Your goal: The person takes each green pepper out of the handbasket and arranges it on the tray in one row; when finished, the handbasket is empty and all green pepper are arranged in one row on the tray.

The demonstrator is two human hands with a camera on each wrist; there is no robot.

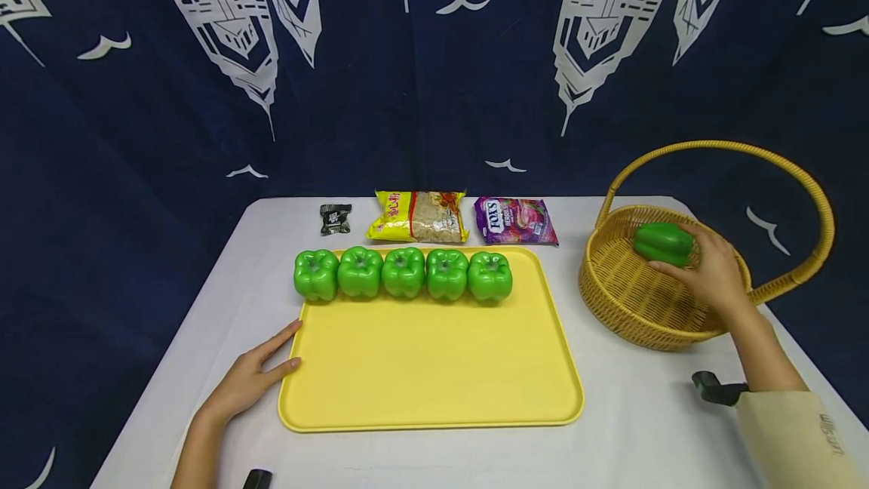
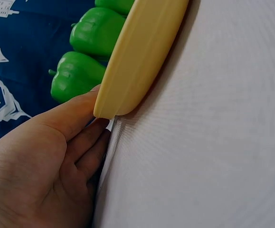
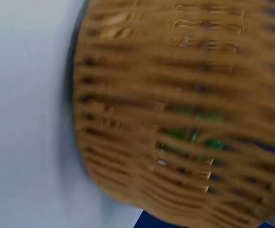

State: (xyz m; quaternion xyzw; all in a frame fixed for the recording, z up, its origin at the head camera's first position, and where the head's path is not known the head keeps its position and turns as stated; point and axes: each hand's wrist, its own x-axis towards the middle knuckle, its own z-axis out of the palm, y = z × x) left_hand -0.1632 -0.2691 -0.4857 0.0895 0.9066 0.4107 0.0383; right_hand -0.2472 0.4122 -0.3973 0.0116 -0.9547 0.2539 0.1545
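Note:
A row of several green bell peppers (image 1: 403, 272) lines the far edge of the yellow tray (image 1: 434, 368), the leftmost overlapping its corner. My left hand (image 1: 247, 379) touches the tray's left edge, thumb and fingers extended; the left wrist view has its fingertips at the tray's rim (image 2: 123, 71). Over at the right, my right hand (image 1: 713, 270) reaches into the wicker basket (image 1: 611, 304) and grips one green bell pepper (image 1: 661, 242) by its side. From the right wrist, the basket's woven wall (image 3: 128, 118) hides most of that pepper, with green showing through the gaps.
Behind the tray lie a small black packet (image 1: 336, 219), a yellow bag of food (image 1: 421, 217) and a purple FOX'S candy bag (image 1: 516, 221). The basket's tall handle (image 1: 720, 145) arches over its opening. A dark blue patterned cloth (image 1: 421, 96) hangs behind the white table (image 1: 407, 459).

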